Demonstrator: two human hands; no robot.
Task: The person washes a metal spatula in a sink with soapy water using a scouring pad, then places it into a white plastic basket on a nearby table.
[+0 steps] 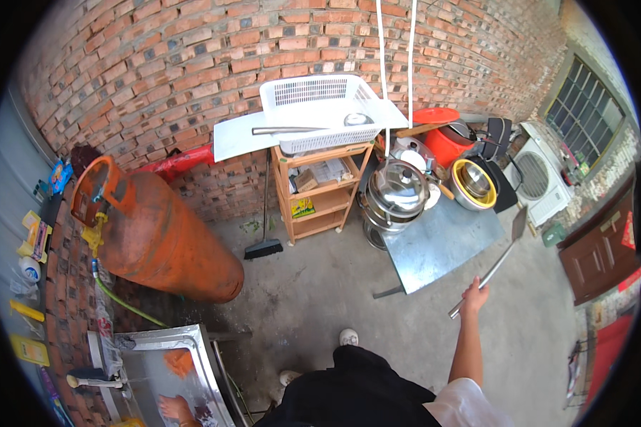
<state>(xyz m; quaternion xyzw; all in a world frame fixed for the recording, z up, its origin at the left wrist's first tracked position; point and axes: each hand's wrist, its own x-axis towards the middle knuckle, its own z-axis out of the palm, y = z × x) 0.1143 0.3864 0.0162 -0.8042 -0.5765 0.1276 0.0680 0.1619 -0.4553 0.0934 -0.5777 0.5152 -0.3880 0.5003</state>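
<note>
My right hand [471, 294] is closed round the metal handle of a long spatula [501, 260]. Its flat, dark blade points up and away, beside the right edge of the metal-topped table [441, 245]. At the lower left, my left hand [174, 408] is over the stainless steel sink [205, 349], fingers spread and nothing visible in them. Whether it touches the basin, I cannot tell. An orange cloth or sponge [179, 362] lies in the sink just beyond that hand. The tap [96, 378] is on the sink's left side.
A large orange gas cylinder [171, 238] stands beyond the sink, with a green hose [124, 304]. On the table are a lidded steamer pot [397, 191] and stacked bowls [473, 188]. A wooden shelf [283, 203] bears a white basket [335, 139]. A broom [263, 248] leans there.
</note>
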